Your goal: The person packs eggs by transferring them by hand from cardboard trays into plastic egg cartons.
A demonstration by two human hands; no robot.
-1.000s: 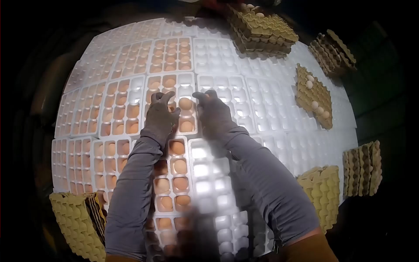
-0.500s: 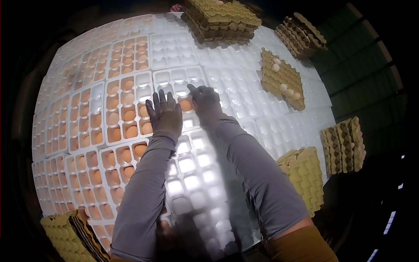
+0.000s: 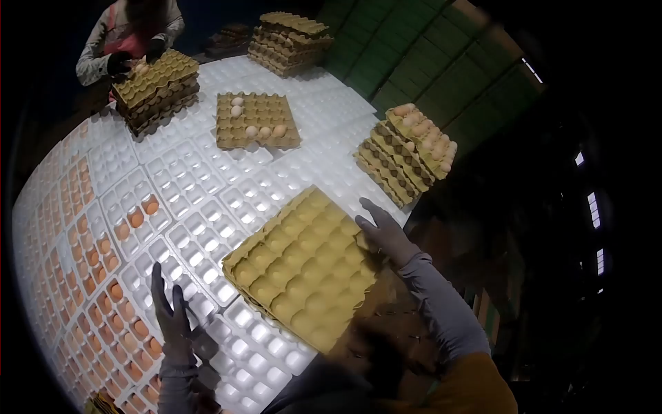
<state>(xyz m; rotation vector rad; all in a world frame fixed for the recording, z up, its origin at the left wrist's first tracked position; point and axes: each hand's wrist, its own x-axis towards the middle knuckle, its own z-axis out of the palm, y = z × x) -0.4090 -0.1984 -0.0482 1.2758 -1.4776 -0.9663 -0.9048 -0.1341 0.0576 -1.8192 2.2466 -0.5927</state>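
Note:
My left hand (image 3: 174, 319), in a dark glove, hangs above the white foam egg trays (image 3: 207, 252) with its fingers stretched out and nothing in it. A yellow pulp egg tray (image 3: 303, 265) lies tilted across the foam trays at the front edge, showing no eggs on top. At its right side is my right hand (image 3: 386, 234), gloved in grey, fingers apart; I cannot tell whether it touches the tray. Brown eggs (image 3: 136, 218) sit in a foam tray beyond my left hand, and more fill the trays on the left.
Farther off, a pulp tray (image 3: 258, 121) carries several pale eggs. Stacked pulp trays (image 3: 407, 152) with eggs on top stand at the right edge, with another stack (image 3: 289, 45) behind. Across the table, a person (image 3: 131, 41) has gloved hands at a tray stack (image 3: 157, 90).
My view has swung to the right. Both hands have left the foam tray with the brown egg and spread apart, the right one reaching the yellow pulp egg tray's side.

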